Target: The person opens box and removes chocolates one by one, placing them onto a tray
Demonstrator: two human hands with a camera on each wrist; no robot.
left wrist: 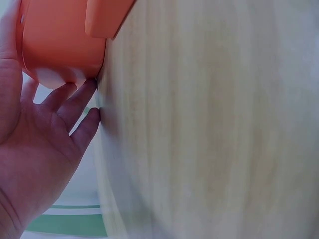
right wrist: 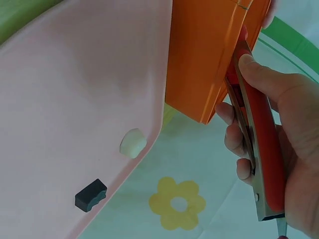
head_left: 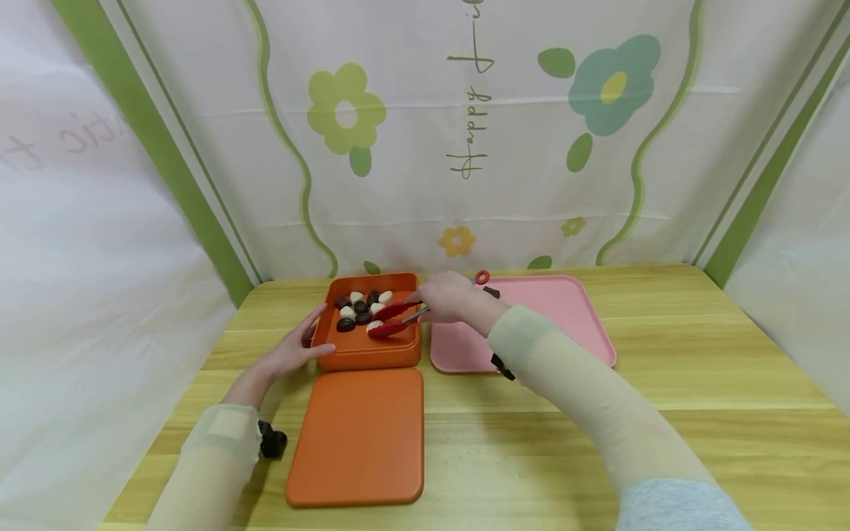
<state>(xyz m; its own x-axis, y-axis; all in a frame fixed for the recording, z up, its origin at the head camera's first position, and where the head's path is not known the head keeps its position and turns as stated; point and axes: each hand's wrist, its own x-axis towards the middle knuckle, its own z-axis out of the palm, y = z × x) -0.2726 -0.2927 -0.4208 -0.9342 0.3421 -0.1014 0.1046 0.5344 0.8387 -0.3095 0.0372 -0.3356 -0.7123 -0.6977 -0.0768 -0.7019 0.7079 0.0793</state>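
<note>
My right hand [head_left: 449,296] grips red-and-metal tongs [right wrist: 266,144], thumb on one arm and fingers curled round the other. The tongs' red tips reach into an orange box [head_left: 372,359], spread apart, with a white chocolate piece [head_left: 374,325] at the lower tip. Several dark and white chocolates [head_left: 361,307] lie in the box. My left hand [head_left: 285,357] rests against the box's left side, thumb over the front left corner. In the left wrist view its fingers [left wrist: 75,105] are nearly straight, fingertips at the box's wall and base.
A pink tray [head_left: 564,324] lies right of the box, bearing a white piece [right wrist: 133,143] and a dark piece [right wrist: 90,195] near its edge. An orange lid [head_left: 358,442] lies flat on the wooden table in front of the box. A printed curtain [head_left: 412,184] hangs behind.
</note>
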